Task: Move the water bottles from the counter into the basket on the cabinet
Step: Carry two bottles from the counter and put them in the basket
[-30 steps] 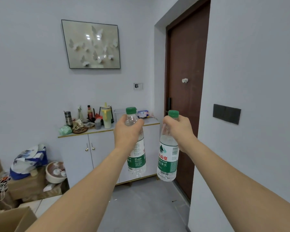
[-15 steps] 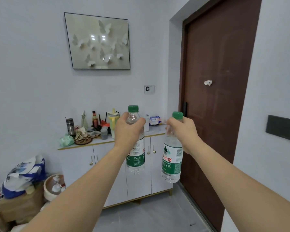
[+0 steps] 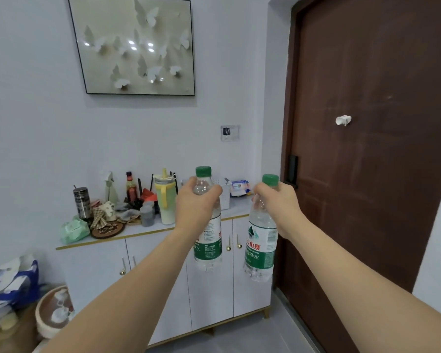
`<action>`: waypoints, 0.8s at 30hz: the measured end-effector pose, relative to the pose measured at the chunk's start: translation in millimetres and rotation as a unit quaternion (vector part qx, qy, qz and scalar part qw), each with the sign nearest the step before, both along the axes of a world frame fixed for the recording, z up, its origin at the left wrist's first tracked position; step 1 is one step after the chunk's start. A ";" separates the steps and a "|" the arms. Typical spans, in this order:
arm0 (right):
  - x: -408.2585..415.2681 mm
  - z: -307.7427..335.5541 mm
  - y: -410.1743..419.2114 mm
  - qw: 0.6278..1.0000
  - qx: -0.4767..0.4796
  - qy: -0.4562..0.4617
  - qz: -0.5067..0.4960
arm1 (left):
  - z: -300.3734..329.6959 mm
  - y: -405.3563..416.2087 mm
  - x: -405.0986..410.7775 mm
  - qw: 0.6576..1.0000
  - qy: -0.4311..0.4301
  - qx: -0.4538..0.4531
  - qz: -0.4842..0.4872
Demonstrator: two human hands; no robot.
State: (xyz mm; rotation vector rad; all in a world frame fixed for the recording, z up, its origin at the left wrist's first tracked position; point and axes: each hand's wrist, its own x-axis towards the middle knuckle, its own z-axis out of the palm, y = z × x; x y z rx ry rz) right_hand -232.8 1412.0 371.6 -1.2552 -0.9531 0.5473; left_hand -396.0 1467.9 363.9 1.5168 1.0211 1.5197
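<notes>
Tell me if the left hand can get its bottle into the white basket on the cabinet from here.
Probably not yet: the left hand holds its bottle out in front of the cabinet, short of the basket.

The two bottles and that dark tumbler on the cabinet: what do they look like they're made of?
Left bottle and right bottle: thin clear plastic, glossy, by the see-through walls, ribbed bases and printed film labels; the green caps look like opaque plastic. The tumbler: probably metal, by its dark mirror-like sheen, though it could be coated plastic. The cabinet looks like smooth white-painted board with gold-toned trim.
</notes>
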 end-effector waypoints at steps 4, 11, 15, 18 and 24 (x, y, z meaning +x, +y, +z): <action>32.4 10.4 66.7 1.000 0.000 -0.003 -0.001 | 10.9 61.8 28.7 1.000 0.019 0.010 0.006; 66.3 22.1 169.3 1.000 0.001 -0.006 0.013 | 27.2 154.2 62.9 1.000 0.008 0.014 0.020; 80.9 17.3 224.1 1.000 0.008 0.016 0.024 | 27.5 205.6 83.0 1.000 -0.001 0.027 -0.006; 91.8 12.2 266.7 1.000 -0.002 0.010 0.019 | 22.5 247.4 94.9 0.999 0.015 0.037 -0.008; 111.4 5.2 361.8 1.000 -0.002 0.011 0.008 | 21.0 342.0 111.4 0.998 0.000 0.056 -0.029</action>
